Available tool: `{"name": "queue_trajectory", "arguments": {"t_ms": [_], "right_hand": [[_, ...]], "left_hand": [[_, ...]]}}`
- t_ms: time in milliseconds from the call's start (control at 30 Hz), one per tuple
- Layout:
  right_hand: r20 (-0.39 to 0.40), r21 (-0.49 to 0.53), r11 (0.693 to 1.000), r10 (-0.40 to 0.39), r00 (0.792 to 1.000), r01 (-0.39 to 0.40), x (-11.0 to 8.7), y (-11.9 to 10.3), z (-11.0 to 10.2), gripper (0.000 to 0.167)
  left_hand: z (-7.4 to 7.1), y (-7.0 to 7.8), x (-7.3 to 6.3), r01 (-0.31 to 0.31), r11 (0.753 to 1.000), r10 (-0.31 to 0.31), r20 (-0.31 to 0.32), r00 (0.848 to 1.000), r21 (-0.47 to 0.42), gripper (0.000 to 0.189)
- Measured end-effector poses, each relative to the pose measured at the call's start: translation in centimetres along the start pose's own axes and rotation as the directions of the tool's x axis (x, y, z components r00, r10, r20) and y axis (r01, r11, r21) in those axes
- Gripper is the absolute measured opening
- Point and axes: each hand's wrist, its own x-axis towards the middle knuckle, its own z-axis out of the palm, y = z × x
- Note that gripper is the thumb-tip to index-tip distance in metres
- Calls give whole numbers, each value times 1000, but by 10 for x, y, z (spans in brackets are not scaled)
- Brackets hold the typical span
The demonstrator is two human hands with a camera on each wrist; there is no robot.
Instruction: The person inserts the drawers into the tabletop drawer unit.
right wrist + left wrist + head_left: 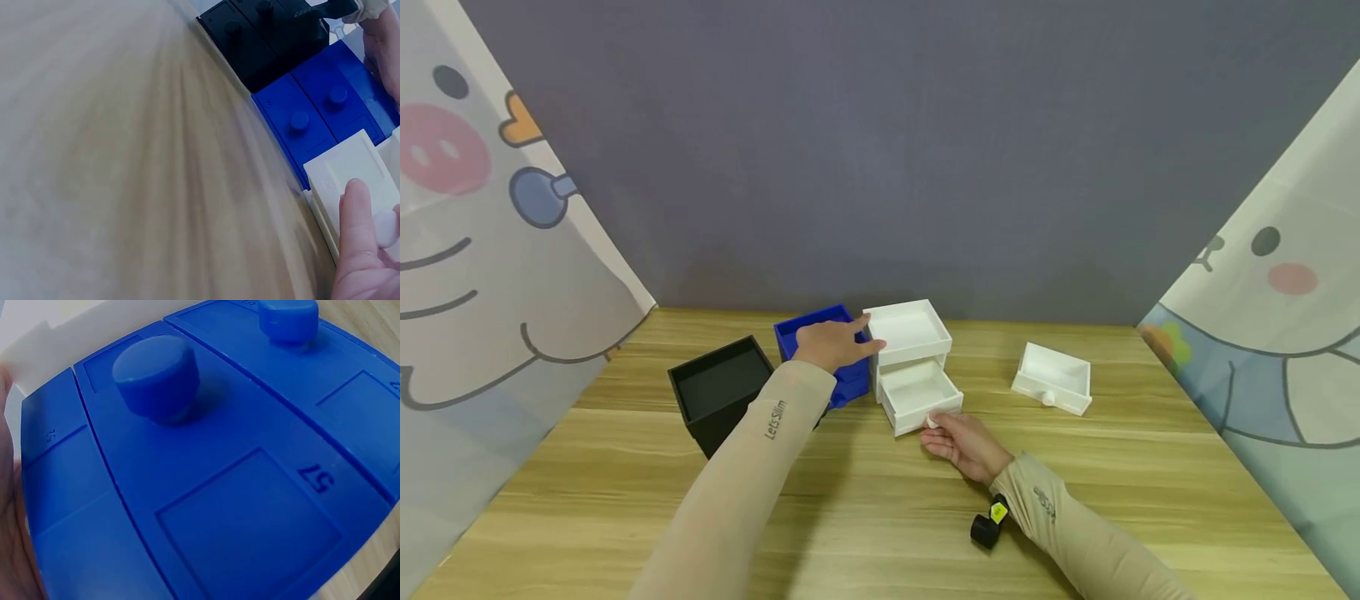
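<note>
A white drawer cabinet (908, 329) stands mid-table, its top an open-topped tray. Below that, a white drawer (919, 392) is pulled partway out at the front. My right hand (964, 446) pinches this drawer's round white knob (386, 228). My left hand (827, 343) reaches over the blue drawer cabinet (850, 379), its extended fingers touching the upper left edge of the white cabinet. In the left wrist view the blue drawer fronts (206, 481) fill most of the picture, with round knobs and a 57 marking.
At left stands a black drawer cabinet (722, 385), partly behind my left sleeve. A separate small white drawer (1051, 379) with a round knob lies on the wooden table (880, 517) at right. A grey panel (880, 150) rises behind the table.
</note>
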Motion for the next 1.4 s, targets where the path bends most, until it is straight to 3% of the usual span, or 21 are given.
{"name": "queue_trajectory", "arguments": {"t_ms": [433,667,1067,1400], "right_hand": [[32,75,997,1,999,-4,5,2,6,15],[-21,79,997,19,1000,-17,6,-1,5,14],[-176,78,995,-49,983,63,5,4,11,10],[-189,100,991,-72,979,92,12,4,16,12]], "left_hand": [[1,-1,1,1,1000,-1,12,1000,-23,72],[0,-1,1,-6,1000,7,11,1000,-24,72],[-1,-1,1,-14,999,15,21,1000,-34,72],[1,-3,3,-6,999,7,31,999,-34,73]]}}
